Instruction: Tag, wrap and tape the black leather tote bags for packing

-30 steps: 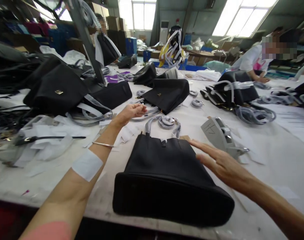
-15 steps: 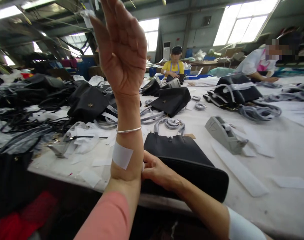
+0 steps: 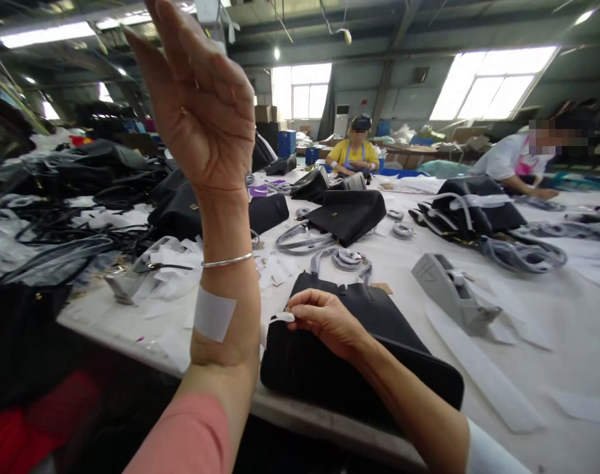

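Observation:
My left hand [image 3: 205, 112] is raised high in front of me, palm turned toward me and fingers stretched out, holding nothing. A silver bangle [image 3: 227, 261] circles that wrist, and a square white paper piece [image 3: 215, 315] sticks to the forearm below it. With thumb and fingers pinched, my right hand [image 3: 324, 316] holds a thin white strip [image 3: 282, 317] whose free end points left. Beneath that hand a black handbag [image 3: 373, 313] lies on the white table [image 3: 497, 355]. Wrapped straps [image 3: 346, 259] lie at the handbag's far edge.
A grey tape dispenser [image 3: 452, 293] stands right of the handbag, beside a long white strip of paper [image 3: 482, 368]. More black bags [image 3: 349, 214] and a heap of bags and wrapping [image 3: 97, 171] cover the far and left sides. Two people [image 3: 354, 155] work across the table.
My right hand has come up from behind my left forearm, showing the white strip in its pinch. My left arm appears further left, and the view has shifted slightly.

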The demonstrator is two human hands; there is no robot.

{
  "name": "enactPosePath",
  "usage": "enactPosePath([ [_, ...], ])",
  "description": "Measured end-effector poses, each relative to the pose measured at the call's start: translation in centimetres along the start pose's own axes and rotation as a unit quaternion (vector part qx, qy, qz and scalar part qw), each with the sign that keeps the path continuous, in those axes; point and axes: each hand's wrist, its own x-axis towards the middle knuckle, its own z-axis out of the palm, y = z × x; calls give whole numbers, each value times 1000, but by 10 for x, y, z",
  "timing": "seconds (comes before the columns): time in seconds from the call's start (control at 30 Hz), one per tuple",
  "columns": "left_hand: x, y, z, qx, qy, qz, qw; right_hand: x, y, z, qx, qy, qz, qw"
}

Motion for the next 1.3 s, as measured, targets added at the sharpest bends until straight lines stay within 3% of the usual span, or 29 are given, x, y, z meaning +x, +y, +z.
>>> enactPosePath([
  [0.2, -4, 1, -26, -6, 56, -13, 998, 13, 12, 29, -86, -136, 47, 986],
  [0.37, -5, 1, -40, -155, 43, -44, 986, 30, 28, 43, -86, -101, 40, 990],
  [0.47, -8, 0, -58, -168, 55, -15, 984, 46, 23, 35, -118, -116, 61, 984],
  [0.6, -13, 3, -86, -50, 90, 19, 995, 74, 4, 11, -172, -88, 37, 980],
  [0.67, -23, 2, -99, -38, 68, -21, 997, 91, -5, -3, -181, -51, 15, 982],
  [0.77, -59, -10, -117, -11, -46, -162, 986, 114, -15, -18, -169, -18, -6, 985],
  [0.8, -77, -17, -124, 33, -97, -223, 969, 119, -16, -21, -163, -16, -9, 986],
  [0.87, -120, -33, -135, 161, -189, -363, 898, 127, -15, -21, -160, -27, -9, 987],
  [0.93, -166, -48, -143, 252, -250, -430, 830, 131, -10, -20, -173, -39, -7, 984],
  [1.03, -222, -64, -146, 258, -338, -481, 767, 138, 2, -19, -213, -35, -14, 976],
  [1.1, -244, -69, -146, 280, -366, -506, 729, 142, 6, -22, -250, -13, -18, 968],
  [1.2, -256, -70, -151, 470, -350, -481, 652, 135, -7, -27, -317, 45, -21, 947],
  [1.27, -258, -68, -156, 565, -337, -449, 604, 112, -29, -28, -419, 66, -40, 905],
  [1.3, -259, -65, -158, 582, -339, -438, 595, 93, -41, -28, -487, 66, -58, 869],
])
